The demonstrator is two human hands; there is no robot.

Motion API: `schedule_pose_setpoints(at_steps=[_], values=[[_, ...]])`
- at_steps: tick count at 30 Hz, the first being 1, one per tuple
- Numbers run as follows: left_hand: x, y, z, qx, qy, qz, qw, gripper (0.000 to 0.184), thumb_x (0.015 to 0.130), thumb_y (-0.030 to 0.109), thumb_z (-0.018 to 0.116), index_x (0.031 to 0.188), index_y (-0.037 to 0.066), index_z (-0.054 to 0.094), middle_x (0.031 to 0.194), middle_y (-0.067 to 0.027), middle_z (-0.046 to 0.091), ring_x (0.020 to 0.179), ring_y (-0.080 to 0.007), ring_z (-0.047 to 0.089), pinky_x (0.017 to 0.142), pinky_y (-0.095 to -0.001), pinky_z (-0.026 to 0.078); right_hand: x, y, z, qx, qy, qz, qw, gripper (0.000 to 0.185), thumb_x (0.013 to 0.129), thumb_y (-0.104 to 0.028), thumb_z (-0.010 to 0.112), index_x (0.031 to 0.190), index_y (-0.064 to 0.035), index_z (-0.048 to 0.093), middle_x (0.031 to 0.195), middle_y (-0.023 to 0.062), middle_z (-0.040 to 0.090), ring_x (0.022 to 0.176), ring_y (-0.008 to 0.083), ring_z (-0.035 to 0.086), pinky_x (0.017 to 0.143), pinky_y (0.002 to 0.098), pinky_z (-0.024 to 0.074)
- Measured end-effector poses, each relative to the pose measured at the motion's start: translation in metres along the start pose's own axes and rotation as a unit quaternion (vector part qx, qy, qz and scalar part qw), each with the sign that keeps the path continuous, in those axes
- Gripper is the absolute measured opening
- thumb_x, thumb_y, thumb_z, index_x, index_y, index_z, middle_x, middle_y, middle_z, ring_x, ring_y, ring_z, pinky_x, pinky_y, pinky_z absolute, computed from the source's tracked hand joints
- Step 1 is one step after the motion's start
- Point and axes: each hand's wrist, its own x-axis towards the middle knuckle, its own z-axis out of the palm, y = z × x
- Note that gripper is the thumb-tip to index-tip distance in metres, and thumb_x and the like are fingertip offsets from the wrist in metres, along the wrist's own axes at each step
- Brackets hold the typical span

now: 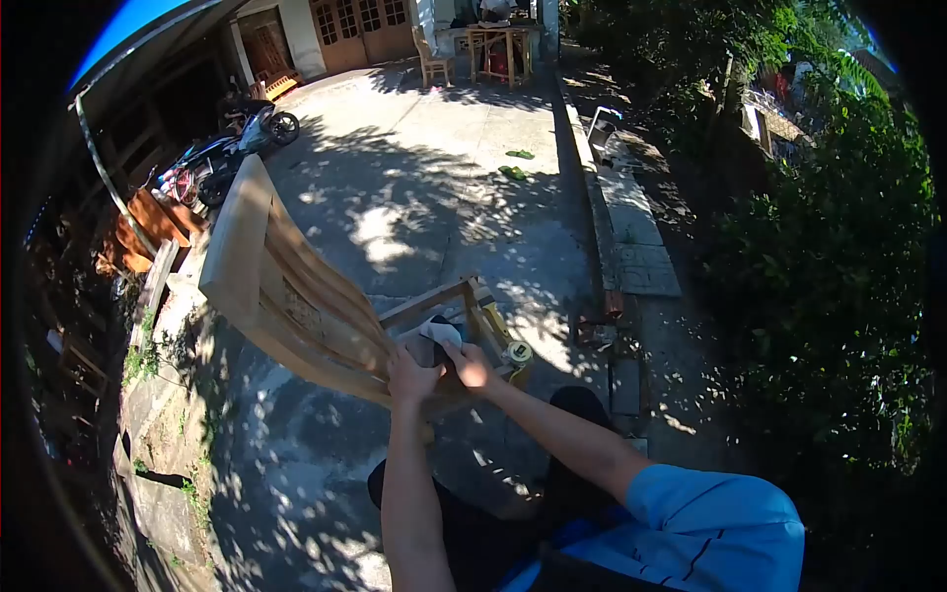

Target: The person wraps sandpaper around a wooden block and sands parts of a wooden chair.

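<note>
My left hand [409, 375] is closed on a small sheet [441, 333], pale on one side and dark grey on the other, which looks like sandpaper. The fingers of my right hand [471, 365] pinch the same sheet from the right. Both hands are close together over the seat frame of an unpainted wooden chair [286, 281]. Its tall slatted back leans up to the left, beyond my left hand. Just right of my right hand is a round yellow and whitish object [518, 352], whose kind I cannot make out. My hands partly hide the seat area.
Concrete ground [444, 217] dappled with shade stretches ahead. A motorcycle [222, 148] stands at upper left. Farther back are another wooden chair [432, 61] and a wooden table frame [500, 54], with a person near it. A low kerb [589, 187] and dense bushes [829, 266] border the right.
</note>
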Motion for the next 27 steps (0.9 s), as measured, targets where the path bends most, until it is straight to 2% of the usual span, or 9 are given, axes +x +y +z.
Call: schedule_pose_setpoints(at_steps=[5,7,10,13,16,19,21,24,27], values=[[-0.003,0.005,-0.004,-0.020,0.041,0.022,0.999,0.102,0.067,0.048,0.088,0.145,0.006,0.038,0.144,-0.0190,0.050,0.138,-0.0390,0.044,0.110,-0.0478,0.043,0.011,0.022,-0.002,-0.146,0.036,0.039,0.988,0.061,0.103,-0.051,0.047,0.106,0.0061,0.070,0.091,0.0238,0.073,0.092,0.0381,0.070,0.082,0.0441,0.0515],[-0.003,0.006,-0.003,-0.004,0.030,0.031,0.999,0.105,0.065,0.049,0.089,0.145,0.006,0.038,0.143,-0.0189,0.051,0.137,-0.0389,0.044,0.109,-0.0470,0.043,0.007,0.072,-0.007,-0.222,0.068,0.101,0.967,0.065,0.104,-0.052,0.042,0.099,0.0068,0.069,0.106,0.0301,0.069,0.106,0.0484,0.064,0.085,0.0510,0.0501],[0.002,0.003,-0.009,-0.010,0.031,0.044,0.998,0.108,0.062,0.050,0.090,0.145,0.006,0.038,0.143,-0.0189,0.052,0.137,-0.0382,0.045,0.109,-0.0463,0.043,-0.004,0.065,-0.012,-0.223,0.071,0.089,0.968,0.063,0.104,-0.051,0.042,0.101,0.0063,0.069,0.103,0.0289,0.070,0.105,0.0488,0.065,0.085,0.0493,0.0499],[0.004,-0.009,0.001,-0.039,0.022,0.041,0.998,0.107,0.060,0.048,0.092,0.145,0.007,0.040,0.145,-0.0189,0.050,0.139,-0.0367,0.043,0.110,-0.0455,0.043,-0.022,-0.001,-0.011,-0.097,0.047,-0.009,0.994,0.058,0.105,-0.047,0.045,0.101,0.0053,0.070,0.099,0.0261,0.071,0.097,0.0422,0.069,0.083,0.0455,0.0502],[0.001,-0.016,-0.005,-0.048,0.014,0.012,0.999,0.109,0.060,0.049,0.092,0.144,0.004,0.039,0.145,-0.0197,0.049,0.140,-0.0365,0.042,0.111,-0.0459,0.042,-0.007,0.002,-0.004,-0.033,-0.074,-0.022,0.997,0.052,0.106,-0.045,0.049,0.096,0.0023,0.069,0.090,0.0071,0.070,0.087,0.0140,0.062,0.081,0.0334,0.0482],[-0.005,-0.023,-0.002,-0.022,0.060,0.013,0.998,0.109,0.061,0.051,0.091,0.144,0.004,0.038,0.146,-0.0202,0.048,0.139,-0.0367,0.042,0.110,-0.0467,0.043,-0.022,-0.011,-0.008,0.047,-0.105,-0.006,0.993,0.054,0.105,-0.047,0.049,0.100,0.0030,0.069,0.090,0.0082,0.071,0.089,0.0161,0.063,0.082,0.0334,0.0484],[-0.013,-0.017,-0.009,-0.026,0.056,-0.008,0.998,0.109,0.061,0.053,0.091,0.143,0.004,0.038,0.146,-0.0194,0.048,0.139,-0.0366,0.043,0.110,-0.0470,0.043,-0.014,0.032,-0.010,-0.135,-0.007,0.091,0.987,0.062,0.103,-0.051,0.051,0.101,0.0093,0.066,0.090,0.0208,0.070,0.091,0.0284,0.067,0.081,0.0391,0.0496],[-0.024,-0.005,-0.010,-0.030,0.060,-0.008,0.998,0.109,0.061,0.053,0.090,0.143,0.004,0.038,0.146,-0.0179,0.048,0.138,-0.0364,0.043,0.109,-0.0476,0.044,0.004,0.118,-0.022,-0.166,0.001,0.122,0.979,0.068,0.101,-0.055,0.051,0.105,0.0117,0.064,0.089,0.0218,0.069,0.092,0.0310,0.068,0.081,0.0410,0.0495],[-0.025,-0.005,-0.004,-0.032,0.060,-0.013,0.998,0.105,0.063,0.051,0.089,0.143,0.005,0.039,0.147,-0.0159,0.047,0.139,-0.0358,0.043,0.108,-0.0484,0.045,-0.019,0.064,-0.024,-0.081,-0.005,0.142,0.987,0.066,0.101,-0.055,0.051,0.104,0.0099,0.066,0.085,0.0206,0.068,0.088,0.0308,0.067,0.079,0.0415,0.0494]])
